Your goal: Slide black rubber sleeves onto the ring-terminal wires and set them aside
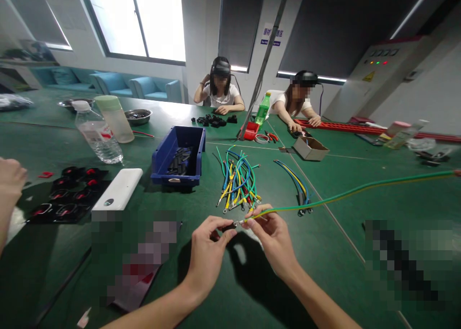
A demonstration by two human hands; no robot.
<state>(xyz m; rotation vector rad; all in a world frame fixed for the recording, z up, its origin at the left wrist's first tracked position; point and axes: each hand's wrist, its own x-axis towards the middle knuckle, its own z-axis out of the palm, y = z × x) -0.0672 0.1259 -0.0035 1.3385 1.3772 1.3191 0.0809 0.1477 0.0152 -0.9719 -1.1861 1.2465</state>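
Observation:
My right hand (268,228) pinches the near end of a long green-yellow wire (353,190) that runs off to the right across the green table (338,252). A metal terminal sits at the wire's tip between my hands. My left hand (209,240) pinches a small black sleeve (227,227) right at that tip. Both hands hover just above the table, near its front. Beyond them lies a pile of blue, green and yellow wires (237,180) with ring terminals.
A blue bin (179,155) of black parts stands behind my left hand. A white power bank (118,188), black-and-red parts (68,194) and a water bottle (98,136) lie left. Another wire bundle (296,179) and a cardboard box (309,148) lie right. Two people sit at the far edge.

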